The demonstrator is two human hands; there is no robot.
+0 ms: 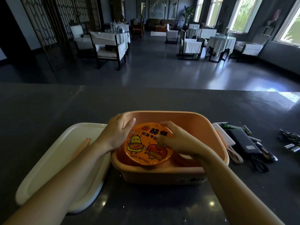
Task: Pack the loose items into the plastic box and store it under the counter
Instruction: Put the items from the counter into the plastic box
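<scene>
An orange plastic box (pixel 209 125) stands on the dark counter in front of me. Inside it, tilted toward me, is a round orange instant-noodle bowl (pixel 142 146) with cartoon figures on its lid. My left hand (pixel 116 135) grips the bowl's left edge and my right hand (pixel 175 140) grips its upper right edge. The box's white lid (pixel 53 161) lies flat on the counter to the left, partly under my left forearm. Right of the box lie a white power bank (pixel 224 137), a dark power bank (pixel 245 142) and cables.
Pens, a black cable (pixel 258 164) and small metal pieces (pixel 290 146) are scattered at the counter's right end. The counter's far edge (pixel 146 86) runs across the middle of the view. Beyond it is a dim dining room with tables and chairs.
</scene>
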